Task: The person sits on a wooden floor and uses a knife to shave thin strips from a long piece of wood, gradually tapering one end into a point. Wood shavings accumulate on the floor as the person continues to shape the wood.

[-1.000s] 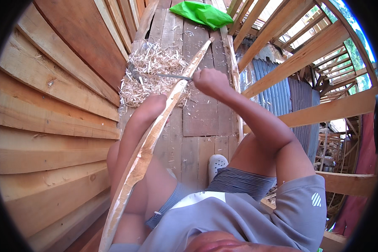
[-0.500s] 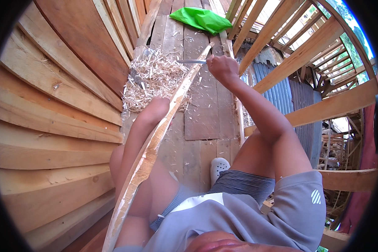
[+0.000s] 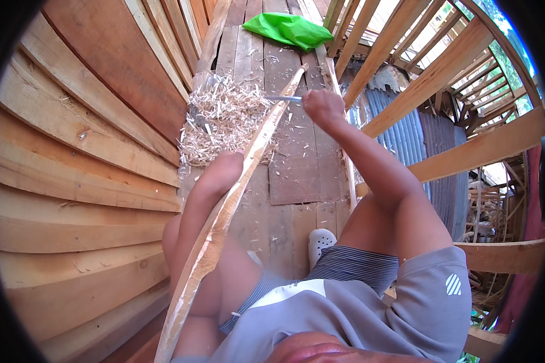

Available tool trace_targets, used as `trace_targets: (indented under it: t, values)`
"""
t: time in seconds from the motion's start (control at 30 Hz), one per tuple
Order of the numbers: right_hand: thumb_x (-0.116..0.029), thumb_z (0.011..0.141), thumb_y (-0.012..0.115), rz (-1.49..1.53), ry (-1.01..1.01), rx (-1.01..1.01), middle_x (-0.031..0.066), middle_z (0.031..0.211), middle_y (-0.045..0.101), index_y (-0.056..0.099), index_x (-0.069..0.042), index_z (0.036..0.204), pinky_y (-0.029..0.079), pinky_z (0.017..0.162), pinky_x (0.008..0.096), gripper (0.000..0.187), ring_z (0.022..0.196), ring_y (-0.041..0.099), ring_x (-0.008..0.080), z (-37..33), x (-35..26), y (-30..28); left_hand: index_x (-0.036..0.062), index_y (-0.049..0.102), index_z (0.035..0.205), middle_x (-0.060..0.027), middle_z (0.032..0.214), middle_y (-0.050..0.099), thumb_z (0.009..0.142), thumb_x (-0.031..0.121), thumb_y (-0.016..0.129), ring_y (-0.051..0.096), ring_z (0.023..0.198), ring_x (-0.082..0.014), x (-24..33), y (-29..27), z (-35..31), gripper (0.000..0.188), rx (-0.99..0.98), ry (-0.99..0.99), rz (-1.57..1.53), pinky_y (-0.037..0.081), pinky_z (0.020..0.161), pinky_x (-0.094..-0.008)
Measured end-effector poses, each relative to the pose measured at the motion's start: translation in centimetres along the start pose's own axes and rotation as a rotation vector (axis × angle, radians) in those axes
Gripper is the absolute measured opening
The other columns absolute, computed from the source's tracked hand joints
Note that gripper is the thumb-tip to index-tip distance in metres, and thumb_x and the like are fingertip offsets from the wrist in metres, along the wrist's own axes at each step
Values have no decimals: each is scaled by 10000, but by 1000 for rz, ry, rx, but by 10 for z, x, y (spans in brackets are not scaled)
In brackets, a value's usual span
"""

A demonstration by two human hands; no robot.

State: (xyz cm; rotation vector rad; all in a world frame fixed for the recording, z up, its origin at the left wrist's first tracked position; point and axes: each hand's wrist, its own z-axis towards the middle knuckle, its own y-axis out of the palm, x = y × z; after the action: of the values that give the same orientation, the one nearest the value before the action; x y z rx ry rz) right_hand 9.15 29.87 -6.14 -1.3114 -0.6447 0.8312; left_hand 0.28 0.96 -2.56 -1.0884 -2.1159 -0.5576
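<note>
A long, pale, partly shaved wooden pole (image 3: 224, 215) slants from beside my left thigh to the floorboards ahead, its far end narrower. My left hand (image 3: 226, 168) is closed around it about midway, fingers mostly hidden behind the wood. Farther along, my right hand (image 3: 324, 107) is a fist around the handle of a knife (image 3: 283, 98). The handle is covered by my fingers. The blade points left and lies across the pole near its far end. A heap of curled wood shavings (image 3: 221, 124) covers the floor left of the pole.
A bright green plastic bag (image 3: 287, 30) lies on the plank floor (image 3: 293, 175) ahead. Board walling (image 3: 72, 187) rises close on my left. On the right runs a slatted wooden railing (image 3: 430, 72), with corrugated metal sheets (image 3: 396, 142) beyond it.
My right hand and the knife have come a little nearer to me along the pole. The blade is tilted slightly differently. My left hand keeps its grip, and the view has shifted slightly.
</note>
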Motion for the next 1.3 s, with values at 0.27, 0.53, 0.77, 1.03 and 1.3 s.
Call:
trace_targets:
  t: [0.27,0.53,0.77,1.03,1.3]
  values:
    - [-278,913,363,62,-57,-228,255,910,673,686,0,909,523,780,521,426,826,657,440,-14,-28,-63,9,568,963,-23,624,504,958,230,442,478,451,-109,-9,-8,-11,255,6,-1,-4,398,392,-252]
    - [-302,884,423,178,-178,-36,224,566,586,583,-10,536,517,583,497,482,575,624,412,-32,-43,1,9,567,965,-24,626,503,959,234,437,477,451,-109,-12,-8,-9,259,-22,-19,-5,399,392,-252]
    - [-301,901,439,114,-269,218,182,458,528,545,-62,458,494,457,463,515,429,576,365,-17,-38,8,9,565,967,-24,627,502,961,237,433,475,452,-110,-8,-10,-8,263,1,4,14,399,393,-253]
    - [-385,946,398,-178,67,299,145,559,641,642,-61,551,528,513,438,565,527,652,338,23,38,-16,10,564,969,-24,628,500,962,241,428,474,452,-111,-15,-6,-19,268,2,22,34,400,393,-253]
    - [-448,976,331,251,28,-136,280,796,647,655,39,734,482,782,528,633,812,627,462,-18,-30,-45,10,562,970,-25,629,499,963,245,423,473,452,-111,-21,-4,-28,273,21,-2,40,400,393,-254]
